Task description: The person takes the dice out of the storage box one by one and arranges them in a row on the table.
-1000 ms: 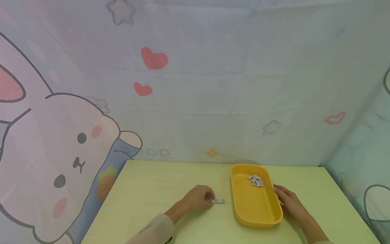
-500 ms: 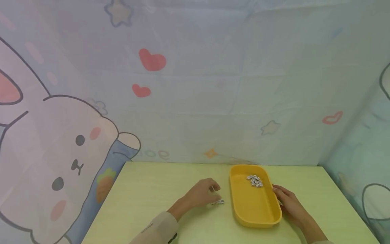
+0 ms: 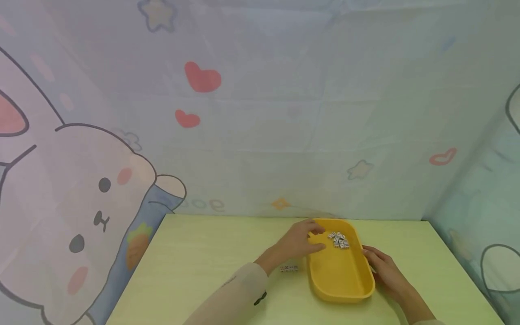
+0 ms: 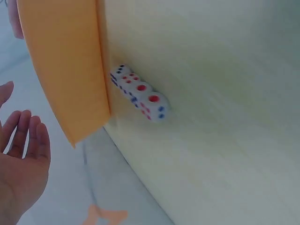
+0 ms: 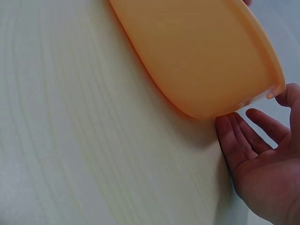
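My left hand hangs over the left rim of the yellow tray, thumb and fingers spread apart with nothing between them. Its fingertips point toward a cluster of white dice in the tray's far part. Below the left wrist, several dice stand in a straight row on the table; red and blue pips show on the row of dice in the left wrist view. At the tray's right side is my right hand. Its fairly straight fingers touch the outer wall, and its thumb is at the rim.
The pale yellow-green table ends at a fabric backdrop printed with a rabbit, hearts and stars. The dice row lies just left of the tray, close to its wall.
My left hand has let go at the dice row, lifted with its fingers spreading, and moved right and away from me over the tray. The right hand and tray stay in place.
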`<state>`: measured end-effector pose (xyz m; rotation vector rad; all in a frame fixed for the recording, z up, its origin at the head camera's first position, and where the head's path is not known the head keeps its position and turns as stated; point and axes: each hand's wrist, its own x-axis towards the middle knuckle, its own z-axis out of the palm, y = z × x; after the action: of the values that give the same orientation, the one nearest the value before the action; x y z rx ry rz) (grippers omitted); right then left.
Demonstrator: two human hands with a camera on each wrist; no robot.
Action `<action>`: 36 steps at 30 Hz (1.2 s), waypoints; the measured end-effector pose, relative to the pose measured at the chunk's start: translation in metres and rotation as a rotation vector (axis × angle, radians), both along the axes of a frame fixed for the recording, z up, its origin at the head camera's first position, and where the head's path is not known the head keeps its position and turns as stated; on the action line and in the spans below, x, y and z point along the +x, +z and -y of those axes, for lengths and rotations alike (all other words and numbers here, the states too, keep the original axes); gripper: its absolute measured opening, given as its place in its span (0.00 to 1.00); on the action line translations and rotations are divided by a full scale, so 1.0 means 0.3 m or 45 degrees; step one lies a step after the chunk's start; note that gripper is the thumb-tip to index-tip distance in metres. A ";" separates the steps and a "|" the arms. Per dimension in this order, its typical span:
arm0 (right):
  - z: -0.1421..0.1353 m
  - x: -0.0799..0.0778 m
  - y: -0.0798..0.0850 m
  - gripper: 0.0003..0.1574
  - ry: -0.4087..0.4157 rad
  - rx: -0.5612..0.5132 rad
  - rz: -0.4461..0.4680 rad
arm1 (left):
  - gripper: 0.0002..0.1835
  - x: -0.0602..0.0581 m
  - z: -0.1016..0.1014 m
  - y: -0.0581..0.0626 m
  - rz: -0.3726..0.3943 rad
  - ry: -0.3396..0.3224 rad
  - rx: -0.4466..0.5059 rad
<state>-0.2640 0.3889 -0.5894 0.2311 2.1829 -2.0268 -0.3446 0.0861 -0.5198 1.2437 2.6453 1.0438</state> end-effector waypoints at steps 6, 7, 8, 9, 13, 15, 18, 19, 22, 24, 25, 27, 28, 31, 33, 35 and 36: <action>-0.002 -0.004 0.003 0.46 0.012 -0.004 0.000 | 0.26 -0.054 -0.099 -0.008 -0.027 -0.035 -0.092; -0.002 -0.004 0.003 0.46 0.012 0.000 0.003 | 0.26 -0.061 -0.111 -0.015 -0.029 -0.030 -0.105; -0.002 -0.004 0.002 0.46 0.014 0.004 0.005 | 0.26 -0.067 -0.121 -0.020 -0.027 -0.026 -0.116; -0.002 -0.004 0.001 0.46 0.015 0.009 0.008 | 0.26 -0.072 -0.131 -0.026 -0.021 -0.019 -0.131; -0.003 -0.002 0.003 0.46 0.021 0.034 0.006 | 0.24 -0.087 -0.170 -0.038 -0.036 -0.005 -0.215; -0.006 -0.002 0.004 0.46 0.025 0.028 0.005 | 0.23 -0.089 -0.191 -0.034 -0.069 0.002 -0.293; -0.007 -0.002 0.004 0.46 0.020 0.008 0.000 | 0.23 -0.093 -0.218 -0.031 -0.149 0.005 -0.404; -0.006 -0.002 0.003 0.46 0.017 -0.002 -0.002 | 0.22 -0.094 -0.224 -0.032 -0.174 0.005 -0.432; 0.000 -0.003 -0.001 0.45 0.004 -0.026 -0.005 | 0.20 -0.097 -0.233 -0.047 -0.196 0.007 -0.450; 0.005 -0.002 -0.003 0.45 0.000 -0.028 -0.002 | 0.18 -0.097 -0.234 -0.063 -0.190 0.018 -0.442; 0.006 -0.002 -0.004 0.44 0.002 -0.026 -0.001 | 0.17 -0.096 -0.235 -0.069 -0.193 0.025 -0.444; 0.008 0.000 -0.005 0.45 -0.002 -0.016 0.003 | 0.16 -0.092 -0.238 -0.080 -0.181 0.050 -0.449; 0.009 0.000 -0.005 0.45 -0.002 -0.011 0.005 | 0.16 -0.090 -0.241 -0.084 -0.187 0.066 -0.461; 0.009 0.001 -0.005 0.45 -0.008 -0.003 0.010 | 0.17 -0.082 -0.251 -0.096 -0.189 0.125 -0.514; 0.008 0.000 -0.005 0.45 -0.011 -0.005 0.013 | 0.17 -0.077 -0.259 -0.102 -0.176 0.167 -0.540; 0.007 -0.002 -0.004 0.44 -0.016 -0.009 0.009 | 0.17 -0.074 -0.265 -0.106 -0.192 0.202 -0.574; 0.006 -0.003 -0.004 0.44 -0.016 -0.016 0.006 | 0.16 -0.072 -0.268 -0.108 -0.205 0.217 -0.594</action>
<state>-0.2650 0.3870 -0.5907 0.2486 2.1710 -2.0437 -0.3663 0.1664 -0.5521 1.0510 2.9139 0.3048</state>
